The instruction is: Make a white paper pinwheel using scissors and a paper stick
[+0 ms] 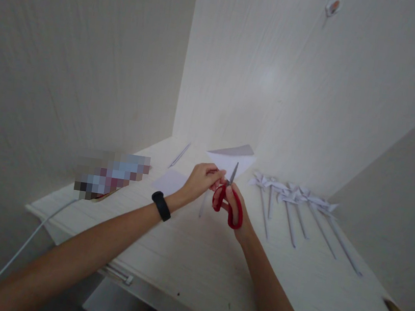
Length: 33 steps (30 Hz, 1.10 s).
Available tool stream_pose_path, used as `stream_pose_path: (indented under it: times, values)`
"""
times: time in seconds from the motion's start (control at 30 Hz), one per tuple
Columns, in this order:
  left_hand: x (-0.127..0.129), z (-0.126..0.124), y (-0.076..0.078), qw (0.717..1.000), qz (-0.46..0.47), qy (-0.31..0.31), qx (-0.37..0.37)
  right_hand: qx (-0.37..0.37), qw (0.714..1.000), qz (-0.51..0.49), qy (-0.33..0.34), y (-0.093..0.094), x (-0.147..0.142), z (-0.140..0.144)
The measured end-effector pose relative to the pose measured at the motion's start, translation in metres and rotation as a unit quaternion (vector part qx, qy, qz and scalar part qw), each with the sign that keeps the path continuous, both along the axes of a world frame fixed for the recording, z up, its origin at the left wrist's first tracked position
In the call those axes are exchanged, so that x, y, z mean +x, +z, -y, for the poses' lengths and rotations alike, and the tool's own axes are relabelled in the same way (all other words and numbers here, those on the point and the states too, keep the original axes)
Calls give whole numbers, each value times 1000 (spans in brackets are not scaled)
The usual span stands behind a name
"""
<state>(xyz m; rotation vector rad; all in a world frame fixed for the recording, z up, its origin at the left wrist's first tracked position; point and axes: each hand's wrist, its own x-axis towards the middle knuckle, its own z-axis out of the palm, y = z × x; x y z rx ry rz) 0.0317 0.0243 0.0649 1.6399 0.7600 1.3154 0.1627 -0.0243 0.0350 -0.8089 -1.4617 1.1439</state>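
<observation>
Fingers of my right hand (236,212) sit through the loops of the red scissors (228,205), closed around the handles, blades pointing up and slightly parted. Pinched between the fingers of my left hand (201,180) (the wrist with the black band (161,205)) is a white sheet of paper (232,160), held above the middle of the desk (185,260), at the blades. Another white paper (170,181) lies flat just left of it. Along the right side lies a row of paper pinwheels (294,198) on sticks. Toward the back edge rests a thin stick (179,155).
</observation>
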Motion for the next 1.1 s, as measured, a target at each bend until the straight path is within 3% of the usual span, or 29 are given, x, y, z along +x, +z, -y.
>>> stream_pose_path:
  times: [1.1]
  values:
    - [1,4,3,1000,-23,-11,-2,-5,1000,-18,-2,3,0,2]
